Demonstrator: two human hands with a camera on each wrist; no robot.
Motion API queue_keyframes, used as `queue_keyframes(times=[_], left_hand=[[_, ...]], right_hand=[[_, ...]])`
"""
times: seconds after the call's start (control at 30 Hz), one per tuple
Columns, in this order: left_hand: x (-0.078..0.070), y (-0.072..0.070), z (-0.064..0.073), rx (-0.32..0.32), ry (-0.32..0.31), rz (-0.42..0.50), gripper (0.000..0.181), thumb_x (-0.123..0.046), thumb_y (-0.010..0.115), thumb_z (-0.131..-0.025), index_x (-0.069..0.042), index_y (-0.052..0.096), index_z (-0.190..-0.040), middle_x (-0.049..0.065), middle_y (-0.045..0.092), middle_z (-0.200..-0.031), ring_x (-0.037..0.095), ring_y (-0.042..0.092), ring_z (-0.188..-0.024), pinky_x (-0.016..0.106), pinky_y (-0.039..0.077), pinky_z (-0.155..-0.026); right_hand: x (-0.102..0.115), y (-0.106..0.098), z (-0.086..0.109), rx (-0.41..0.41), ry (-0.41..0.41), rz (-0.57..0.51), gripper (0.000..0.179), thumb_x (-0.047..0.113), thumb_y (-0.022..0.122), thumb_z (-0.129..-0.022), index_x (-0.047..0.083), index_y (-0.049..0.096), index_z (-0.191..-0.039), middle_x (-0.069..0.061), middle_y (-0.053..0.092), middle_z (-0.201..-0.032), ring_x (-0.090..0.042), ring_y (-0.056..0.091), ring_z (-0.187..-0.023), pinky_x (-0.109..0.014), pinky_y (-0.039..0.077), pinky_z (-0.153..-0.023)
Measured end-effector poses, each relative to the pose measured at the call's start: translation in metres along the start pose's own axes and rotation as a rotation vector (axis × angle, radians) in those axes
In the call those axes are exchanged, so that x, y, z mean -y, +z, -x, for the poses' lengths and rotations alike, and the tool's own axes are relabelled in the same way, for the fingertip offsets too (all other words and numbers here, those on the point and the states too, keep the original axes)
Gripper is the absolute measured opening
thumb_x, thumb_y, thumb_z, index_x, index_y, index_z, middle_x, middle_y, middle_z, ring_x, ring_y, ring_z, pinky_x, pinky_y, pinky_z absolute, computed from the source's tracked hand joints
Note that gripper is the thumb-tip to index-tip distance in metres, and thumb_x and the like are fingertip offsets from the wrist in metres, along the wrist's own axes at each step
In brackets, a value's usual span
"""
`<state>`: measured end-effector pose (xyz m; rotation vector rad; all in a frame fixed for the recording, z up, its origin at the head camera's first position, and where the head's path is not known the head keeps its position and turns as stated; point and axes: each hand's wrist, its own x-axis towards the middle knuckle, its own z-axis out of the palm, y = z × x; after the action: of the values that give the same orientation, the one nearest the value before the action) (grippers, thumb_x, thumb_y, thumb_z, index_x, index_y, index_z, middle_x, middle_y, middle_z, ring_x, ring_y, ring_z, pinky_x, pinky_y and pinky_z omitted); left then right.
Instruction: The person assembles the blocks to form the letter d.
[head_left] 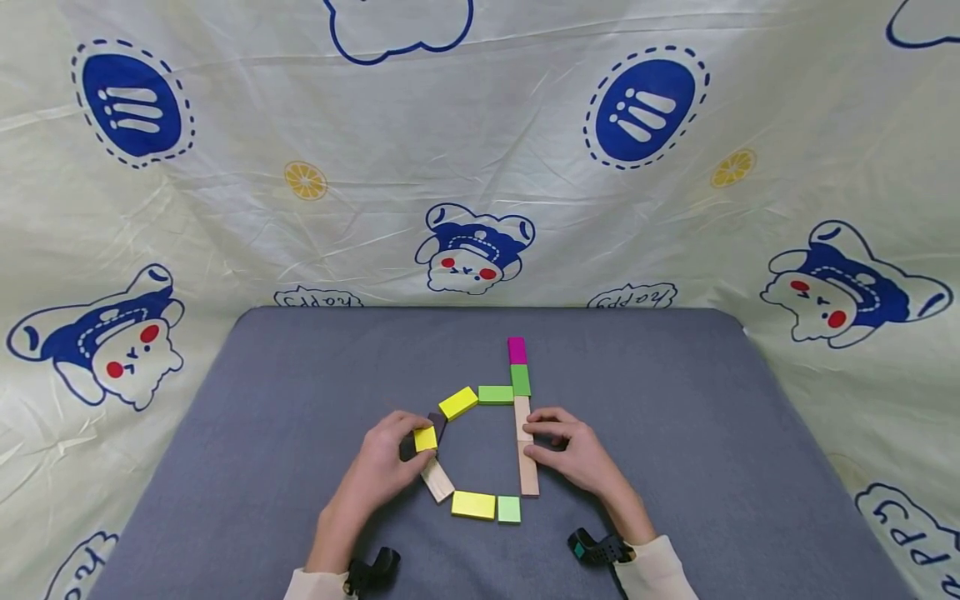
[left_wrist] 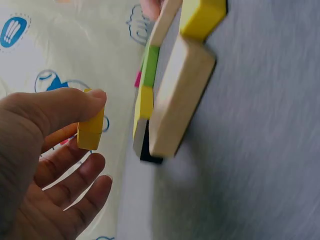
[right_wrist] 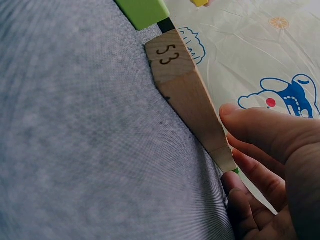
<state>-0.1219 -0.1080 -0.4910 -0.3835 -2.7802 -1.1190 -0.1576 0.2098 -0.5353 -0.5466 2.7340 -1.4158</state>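
My left hand (head_left: 381, 460) pinches a small yellow block (head_left: 425, 438) between thumb and fingers. In the left wrist view that yellow block (left_wrist: 90, 134) is up off the table, with the other fingers loosely bent below it. Under it in the head view lie a black block (head_left: 437, 422), partly hidden, and a slanted plain wooden block (head_left: 438, 482). My right hand (head_left: 576, 450) is at the right side of two plain wooden blocks (head_left: 528, 477) set end to end, its fingertips right at their edge. The nearer wooden block (right_wrist: 175, 57) shows "53" on its end.
The blocks form a ring with a tall right side on a grey table (head_left: 300, 358). A magenta block (head_left: 517, 350) and a green block (head_left: 521, 380) top that side. Another green block (head_left: 496, 395) and yellow block (head_left: 458, 403) continue left; a yellow block (head_left: 473, 505) and light green block (head_left: 509, 510) lie nearest.
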Motion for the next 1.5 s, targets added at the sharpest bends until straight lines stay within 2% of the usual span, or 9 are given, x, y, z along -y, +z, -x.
queue_keyframes(times=[0.33, 0.7, 0.93, 1.2, 1.5], left_hand=[[-0.019, 0.015, 0.011, 0.057, 0.085, 0.053, 0.032, -0.016, 0.088, -0.081, -0.017, 0.077, -0.111, -0.005, 0.067, -0.106, 0.016, 0.063, -0.096, 0.034, 0.056, -0.086], [-0.033, 0.031, 0.017, 0.132, 0.127, 0.068, 0.033, -0.019, 0.088, -0.083, -0.013, 0.074, -0.112, -0.003, 0.070, -0.108, 0.012, 0.063, -0.094, 0.030, 0.056, -0.084], [-0.040, 0.040, 0.021, 0.157, 0.165, 0.057, 0.029, -0.021, 0.087, -0.084, -0.016, 0.074, -0.109, -0.007, 0.069, -0.105, 0.010, 0.062, -0.097, 0.028, 0.055, -0.086], [-0.052, 0.050, 0.024, 0.215, 0.196, 0.104, 0.028, -0.022, 0.086, -0.085, -0.018, 0.074, -0.110, -0.008, 0.067, -0.105, 0.007, 0.056, -0.095, 0.022, 0.052, -0.083], [-0.065, 0.068, 0.025, 0.214, 0.281, 0.082, 0.032, -0.028, 0.087, -0.084, -0.020, 0.073, -0.111, -0.010, 0.068, -0.103, 0.005, 0.057, -0.091, 0.019, 0.050, -0.082]], right_hand=[[-0.001, 0.001, 0.000, 0.008, 0.011, -0.004, 0.030, 0.022, 0.083, -0.088, 0.013, 0.078, -0.117, -0.003, 0.067, -0.126, -0.020, 0.061, -0.110, -0.027, 0.051, -0.083], [-0.002, 0.003, 0.001, 0.009, 0.025, -0.012, 0.030, 0.023, 0.082, -0.089, 0.014, 0.078, -0.117, -0.002, 0.066, -0.127, -0.020, 0.061, -0.110, -0.027, 0.050, -0.084], [-0.002, 0.002, 0.001, 0.007, 0.017, -0.017, 0.029, 0.023, 0.082, -0.089, 0.015, 0.078, -0.117, -0.003, 0.066, -0.127, -0.021, 0.061, -0.109, -0.027, 0.050, -0.084], [-0.003, 0.000, 0.001, 0.003, -0.014, -0.023, 0.028, 0.024, 0.080, -0.091, 0.014, 0.078, -0.117, -0.004, 0.067, -0.126, -0.023, 0.061, -0.110, -0.028, 0.051, -0.083], [-0.001, 0.000, 0.000, 0.005, -0.004, -0.010, 0.029, 0.021, 0.081, -0.089, 0.013, 0.078, -0.117, -0.005, 0.067, -0.127, -0.021, 0.061, -0.109, -0.027, 0.051, -0.083]])
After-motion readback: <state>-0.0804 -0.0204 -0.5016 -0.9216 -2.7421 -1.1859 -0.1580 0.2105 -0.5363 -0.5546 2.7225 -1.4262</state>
